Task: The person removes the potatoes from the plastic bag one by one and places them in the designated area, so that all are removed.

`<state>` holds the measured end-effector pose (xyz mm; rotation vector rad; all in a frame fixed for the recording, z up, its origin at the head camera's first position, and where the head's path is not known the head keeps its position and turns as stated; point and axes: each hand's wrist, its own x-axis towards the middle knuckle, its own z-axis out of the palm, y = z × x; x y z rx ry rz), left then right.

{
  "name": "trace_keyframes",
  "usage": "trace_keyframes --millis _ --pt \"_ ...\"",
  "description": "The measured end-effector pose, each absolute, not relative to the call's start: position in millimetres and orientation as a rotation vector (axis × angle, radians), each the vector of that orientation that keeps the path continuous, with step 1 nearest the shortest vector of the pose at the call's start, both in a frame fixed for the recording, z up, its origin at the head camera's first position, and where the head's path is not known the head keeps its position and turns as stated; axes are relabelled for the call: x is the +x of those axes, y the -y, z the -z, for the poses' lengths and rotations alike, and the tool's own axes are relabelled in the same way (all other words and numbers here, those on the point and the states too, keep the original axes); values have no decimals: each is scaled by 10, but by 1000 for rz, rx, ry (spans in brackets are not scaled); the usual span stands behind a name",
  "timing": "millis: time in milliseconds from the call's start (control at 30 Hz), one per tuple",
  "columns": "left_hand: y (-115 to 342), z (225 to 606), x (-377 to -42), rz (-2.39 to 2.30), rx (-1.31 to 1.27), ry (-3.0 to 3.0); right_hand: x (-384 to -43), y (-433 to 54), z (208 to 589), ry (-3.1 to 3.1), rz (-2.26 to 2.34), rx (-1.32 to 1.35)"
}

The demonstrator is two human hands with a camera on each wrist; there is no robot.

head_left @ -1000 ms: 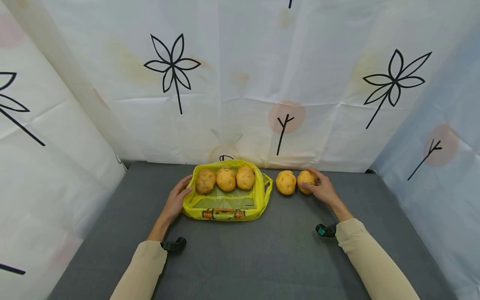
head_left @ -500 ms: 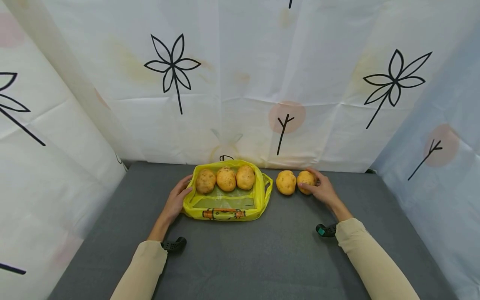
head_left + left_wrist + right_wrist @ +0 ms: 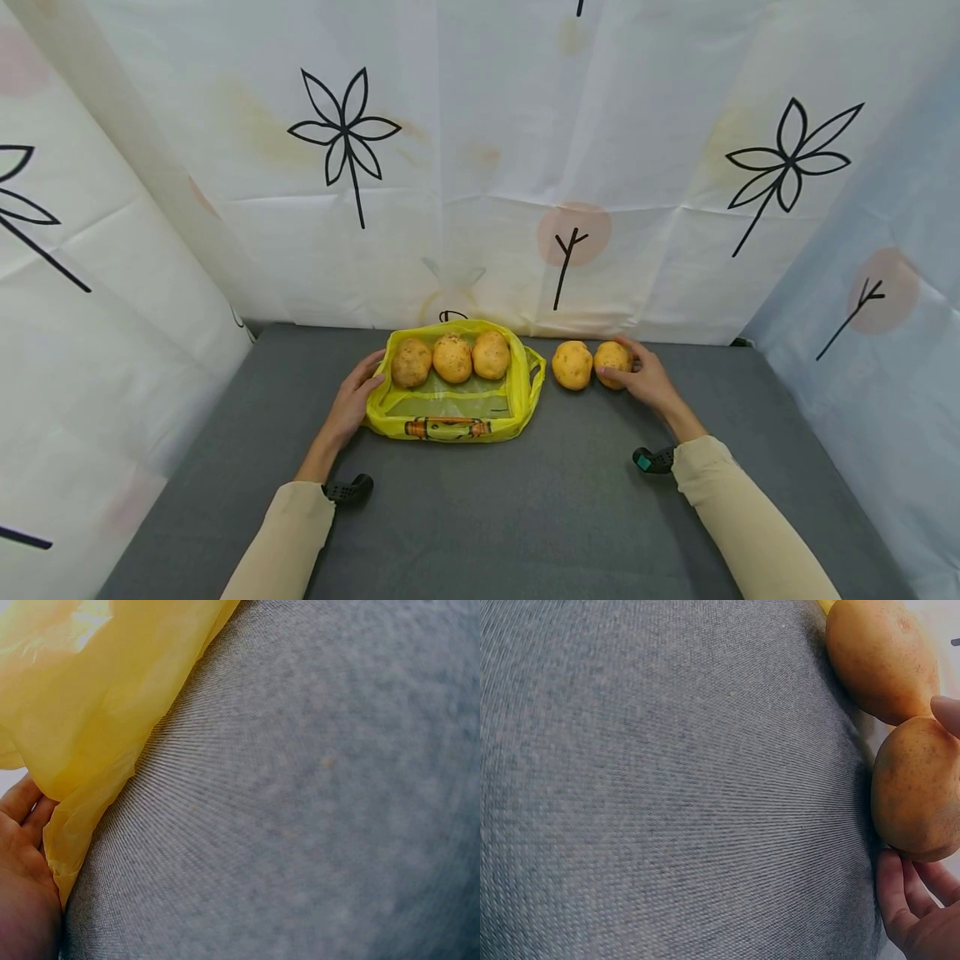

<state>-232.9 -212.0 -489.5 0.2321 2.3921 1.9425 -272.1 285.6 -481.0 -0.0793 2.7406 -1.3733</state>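
A yellow plastic bag [image 3: 450,429] lies with its mouth open on the grey table; three potatoes [image 3: 452,358] sit in a row along its far side. Against the bag's left side rests my left hand [image 3: 351,404], fingers extended along the plastic; in the left wrist view the fingers [image 3: 21,799] are partly hidden behind the bag [image 3: 90,712]. Right of the bag stand two more potatoes side by side. My right hand [image 3: 648,379] holds the outer potato [image 3: 611,362] between thumb and fingers. The other potato [image 3: 572,365] touches or nearly touches it.
The grey cloth-covered table [image 3: 495,517] stretches in front of the bag and between the arms. A white patterned curtain [image 3: 480,167] closes off the back and both sides, close behind the bag and potatoes. A bag handle loop [image 3: 536,375] sticks out toward the loose potatoes.
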Motion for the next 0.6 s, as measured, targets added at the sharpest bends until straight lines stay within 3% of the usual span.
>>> trace_keyframes --millis 600 --pt "2123 4912 -2341 -1944 241 -2386 -2606 -2903 4531 -2836 1311 -143"
